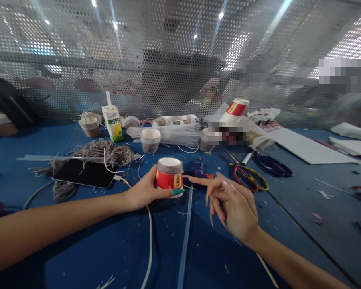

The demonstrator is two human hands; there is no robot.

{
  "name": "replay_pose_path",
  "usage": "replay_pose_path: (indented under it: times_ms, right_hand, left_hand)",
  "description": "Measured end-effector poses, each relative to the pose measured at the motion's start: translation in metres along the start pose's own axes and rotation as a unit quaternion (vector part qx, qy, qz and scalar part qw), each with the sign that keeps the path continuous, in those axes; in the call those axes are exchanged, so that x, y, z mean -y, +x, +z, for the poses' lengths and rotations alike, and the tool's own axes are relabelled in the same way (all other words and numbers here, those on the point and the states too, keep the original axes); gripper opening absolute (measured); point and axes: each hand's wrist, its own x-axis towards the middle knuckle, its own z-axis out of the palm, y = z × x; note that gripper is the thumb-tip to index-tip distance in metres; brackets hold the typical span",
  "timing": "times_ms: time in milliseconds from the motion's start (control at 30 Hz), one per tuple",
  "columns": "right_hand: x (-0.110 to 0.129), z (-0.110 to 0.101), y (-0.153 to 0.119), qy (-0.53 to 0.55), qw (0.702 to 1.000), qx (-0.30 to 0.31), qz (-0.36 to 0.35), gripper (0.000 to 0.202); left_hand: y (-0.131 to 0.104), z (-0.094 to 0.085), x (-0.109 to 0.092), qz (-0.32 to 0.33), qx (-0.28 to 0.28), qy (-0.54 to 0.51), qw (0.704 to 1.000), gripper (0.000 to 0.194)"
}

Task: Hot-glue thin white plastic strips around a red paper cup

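My left hand (pixel 147 186) is closed around a red and white paper cup (pixel 165 180), its thumb across the front. Grey cord (pixel 170 167) is wound around the cup's upper part, just under the white top. To the right, my right hand (pixel 231 204) is open, with the index finger stretched toward the cup's side and the other fingers loosely bent. Whether that fingertip touches the cup I cannot tell. Behind the right hand lies a blue tool (pixel 198 166) with an orange part, partly hidden. A pale translucent strip (pixel 186 237) runs along the table below the cup.
Grey cord (pixel 105 151) lies heaped by a black phone (pixel 86 172) with a white cable. Behind stand a drink carton (pixel 112 124), a small handled basket (pixel 151 140) and stacked paper cups (pixel 237 110). Scissors (pixel 254 178) lie at right. Perforated metal mesh (pixel 174 64) closes the back.
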Motion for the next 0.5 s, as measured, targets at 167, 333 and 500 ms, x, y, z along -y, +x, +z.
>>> replay_pose_path:
  times_ms: [167,333,500]
  right_hand:
    - [0.0009,-0.0049,-0.0004,-0.019,0.998,-0.01,-0.066,0.034]
    - [0.001,-0.0056,-0.0033,-0.071,0.98,0.184,-0.017,0.032]
    - [0.0042,-0.0031,-0.0042,-0.082,0.961,0.263,0.009,0.035]
  left_hand:
    - [-0.0003,-0.0016,0.0003,-0.008,-0.002,0.012,1.0,0.063]
    - [-0.0014,-0.0038,0.0025,0.004,0.029,-0.029,0.999,0.063]
    - [-0.0016,-0.0061,0.0007,0.007,0.079,-0.057,0.995,0.066]
